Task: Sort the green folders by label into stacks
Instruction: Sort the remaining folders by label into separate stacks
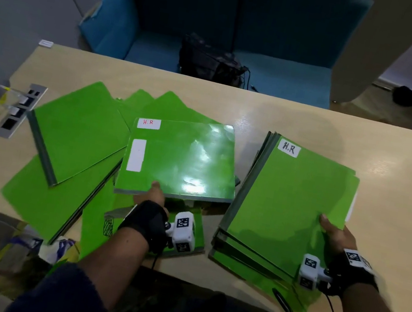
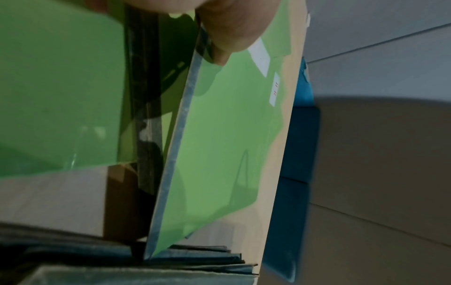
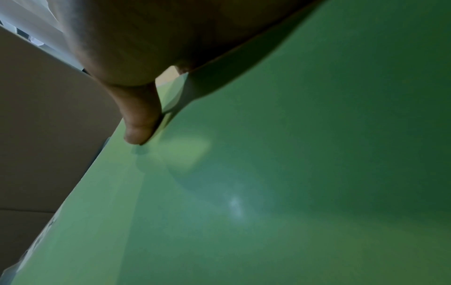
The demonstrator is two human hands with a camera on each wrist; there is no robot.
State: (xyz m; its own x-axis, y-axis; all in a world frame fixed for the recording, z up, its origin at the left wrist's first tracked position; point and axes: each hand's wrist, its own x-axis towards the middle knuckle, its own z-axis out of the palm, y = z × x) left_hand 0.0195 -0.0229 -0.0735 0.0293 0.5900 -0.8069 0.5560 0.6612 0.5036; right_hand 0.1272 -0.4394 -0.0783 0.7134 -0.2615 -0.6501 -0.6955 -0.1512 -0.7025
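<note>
My left hand (image 1: 155, 194) grips the near edge of a glossy green folder (image 1: 180, 157) with a red "H.R" label (image 1: 148, 123), thumb on top. The folder is held a little above a loose pile of green folders (image 1: 78, 129) at the table's left. In the left wrist view the thumb (image 2: 224, 38) pinches the folder (image 2: 219, 144) at its grey edge. To the right lies a stack of green folders (image 1: 293, 197), its top one marked "H.R" in black (image 1: 289, 148). My right hand (image 1: 332, 230) holds that top folder (image 3: 268, 173) at its near right edge, thumb (image 3: 139, 125) on top, fingers hidden.
The wooden table (image 1: 235, 106) has a socket panel (image 1: 19, 111) with white cables at its left end. A black pen (image 1: 283, 303) lies at the front edge. A dark bag (image 1: 210, 61) sits on the blue sofa behind. Bags (image 1: 28, 248) lie on the floor, lower left.
</note>
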